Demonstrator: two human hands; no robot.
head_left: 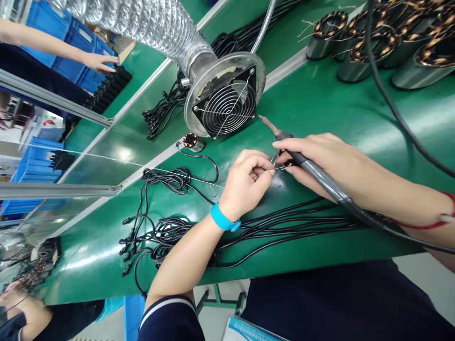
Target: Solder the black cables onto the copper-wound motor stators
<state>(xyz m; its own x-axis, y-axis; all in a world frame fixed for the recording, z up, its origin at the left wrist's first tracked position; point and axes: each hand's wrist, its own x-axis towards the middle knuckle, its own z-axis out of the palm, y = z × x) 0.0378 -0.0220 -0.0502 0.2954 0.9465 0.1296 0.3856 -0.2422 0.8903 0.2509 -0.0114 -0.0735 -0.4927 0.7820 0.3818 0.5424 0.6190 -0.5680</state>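
Two bare hands come together above a glossy green worktop point(316, 102), with a few thin wire ends point(279, 167) between their fingertips, just clear of the surface as far as can be told. The left hand point(248, 180), a bright blue band point(224, 219) at its wrist, has its fingers curled and pinches the wires between thumb and forefinger. The right hand point(322, 154) grasps a soldering iron with a dark grey handle point(322, 182), its tapered metal tip pointing to 10 o'clock, away from the wires; its fingertips also reach the wires, but whether they grip them cannot be told. At 10 o'clock from the hands stands a black square fan with a round wire guard point(228, 111), set in a round metal hood. A small ring of copper windings point(192, 141) sits at 9 to 10 o'clock, and a coiled black cable point(168, 179) lies at 9. Long black cables point(270, 229) run past at 6 o'clock. Several silver metal cylinders with copper windings point(377, 49) stand at 1 to 2 o'clock.
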